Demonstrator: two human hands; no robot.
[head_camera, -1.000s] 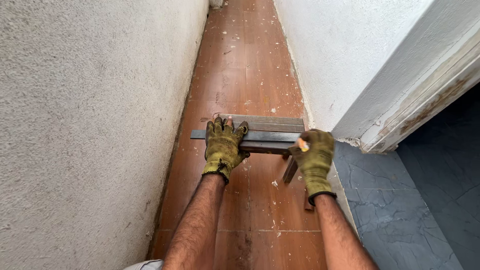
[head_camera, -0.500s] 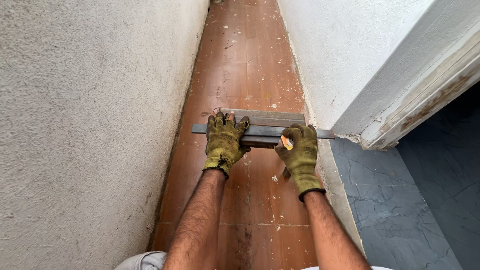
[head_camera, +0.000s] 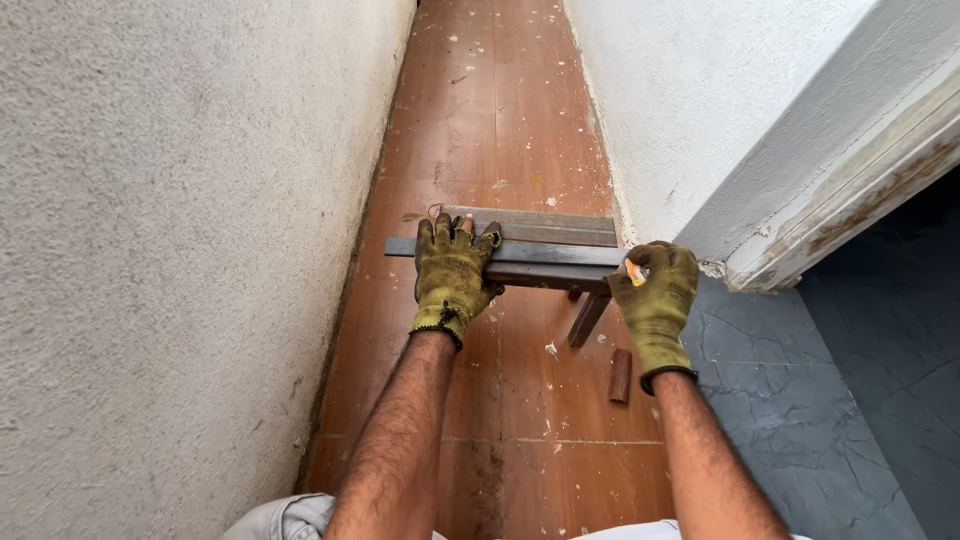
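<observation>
A dark strip of floor plank (head_camera: 545, 253) lies across the narrow brown plank floor (head_camera: 500, 120), on two or three similar grey strips (head_camera: 550, 225) beside the white wall (head_camera: 680, 110); the left hand (head_camera: 452, 272) — gloved, fingers spread — presses flat on it, seemingly to steady it; the right hand (head_camera: 657, 292) is closed around a small orange-tipped marker (head_camera: 636, 272) at the strip's end. Two short brown offcuts (head_camera: 588, 320) lie nearby.
</observation>
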